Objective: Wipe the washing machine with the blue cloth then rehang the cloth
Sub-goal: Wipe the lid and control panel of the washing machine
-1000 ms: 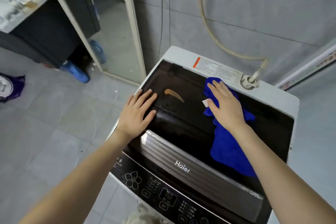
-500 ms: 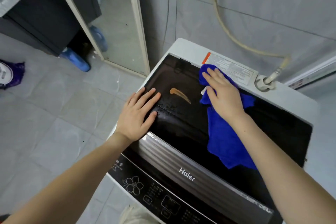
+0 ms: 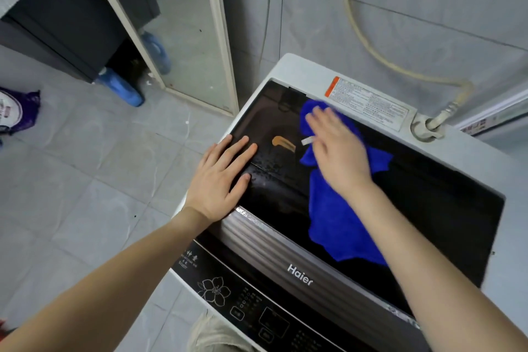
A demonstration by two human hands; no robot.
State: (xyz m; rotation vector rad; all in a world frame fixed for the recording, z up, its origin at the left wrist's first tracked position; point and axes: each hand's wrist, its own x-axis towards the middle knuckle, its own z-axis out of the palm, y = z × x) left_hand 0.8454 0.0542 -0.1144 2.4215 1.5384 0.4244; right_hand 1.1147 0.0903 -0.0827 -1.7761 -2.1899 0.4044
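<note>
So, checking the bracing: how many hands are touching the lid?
2: left hand flat on the lid's left edge, right hand pressing the blue cloth near the back.

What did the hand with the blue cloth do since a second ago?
The right hand slid the blue cloth leftward across the dark lid, toward the brown smear, still flat on top of it. The left hand stayed pressed on the lid's left edge. The smear is still there.
</note>
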